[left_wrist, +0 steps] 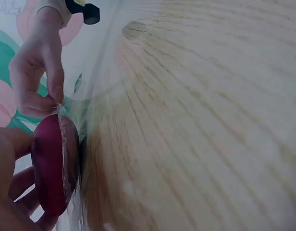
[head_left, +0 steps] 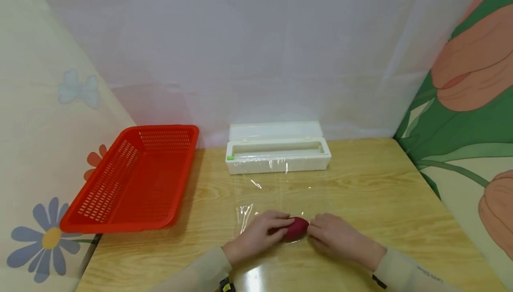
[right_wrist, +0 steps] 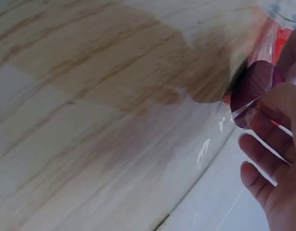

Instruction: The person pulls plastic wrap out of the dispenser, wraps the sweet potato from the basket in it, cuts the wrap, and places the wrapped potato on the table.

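Note:
A smooth, purple-red oval thing lies on a clear sheet of cling film on the table, and film covers part of its side in the left wrist view. My left hand holds it from the left, fingers over the top and thumb on the near side. At its right end, my right hand pinches the edge of the cling film between thumb and forefinger. The other fingers of that hand are loosely bent in the right wrist view. The film stretches back to a white dispenser box.
The dispenser's lid stands raised against the white cloth backdrop, with a small green piece at its left front. To the left sits a red plastic basket. Patterned cloths hang on both sides of the wooden table.

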`<state>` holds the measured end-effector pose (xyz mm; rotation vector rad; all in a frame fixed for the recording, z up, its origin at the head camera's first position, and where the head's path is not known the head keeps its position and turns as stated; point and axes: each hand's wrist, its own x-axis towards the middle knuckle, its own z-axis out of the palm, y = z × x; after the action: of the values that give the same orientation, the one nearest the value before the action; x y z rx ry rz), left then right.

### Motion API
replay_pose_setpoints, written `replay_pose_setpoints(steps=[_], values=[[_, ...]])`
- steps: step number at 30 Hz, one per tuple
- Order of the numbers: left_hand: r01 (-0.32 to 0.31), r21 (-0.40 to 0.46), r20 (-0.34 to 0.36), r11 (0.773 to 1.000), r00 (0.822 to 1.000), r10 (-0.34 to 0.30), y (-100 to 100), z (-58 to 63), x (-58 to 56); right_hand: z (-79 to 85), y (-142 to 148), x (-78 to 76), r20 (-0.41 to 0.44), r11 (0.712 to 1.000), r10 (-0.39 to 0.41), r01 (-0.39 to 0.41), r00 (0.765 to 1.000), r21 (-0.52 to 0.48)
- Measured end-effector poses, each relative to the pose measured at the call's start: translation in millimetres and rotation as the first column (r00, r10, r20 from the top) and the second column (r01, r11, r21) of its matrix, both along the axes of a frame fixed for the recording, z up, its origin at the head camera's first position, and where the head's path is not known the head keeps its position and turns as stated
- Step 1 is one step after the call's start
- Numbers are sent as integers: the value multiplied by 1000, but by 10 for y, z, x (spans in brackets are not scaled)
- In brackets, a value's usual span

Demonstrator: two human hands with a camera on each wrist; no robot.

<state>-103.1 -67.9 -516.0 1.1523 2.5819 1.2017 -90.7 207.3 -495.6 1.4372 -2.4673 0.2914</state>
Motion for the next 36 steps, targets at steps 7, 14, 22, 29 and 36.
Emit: replay_pose_setpoints(steps=[7, 14, 22, 29, 36], values=[[-1, -70, 63, 998, 998, 5, -24, -23, 5, 5, -3, -8, 90, 996, -57, 64, 994, -68], [-11, -132, -54, 991, 999, 3, -12, -42, 0, 17, -26, -58, 104, 992, -69, 79, 992, -102], [-36, -117, -76, 992, 997, 27, -11, -54, -44, 18, -41, -120, 157, 988, -89, 107, 984, -111], [-28, -25, 47, 999, 998, 29, -50, -85, -133, 3, -45, -143, 176, 984, -96, 121, 980, -133], [-21, -14, 125, 1000, 992, 22, -90, -48, -182, 46, -53, -164, 319, 968, -137, 196, 938, -160]])
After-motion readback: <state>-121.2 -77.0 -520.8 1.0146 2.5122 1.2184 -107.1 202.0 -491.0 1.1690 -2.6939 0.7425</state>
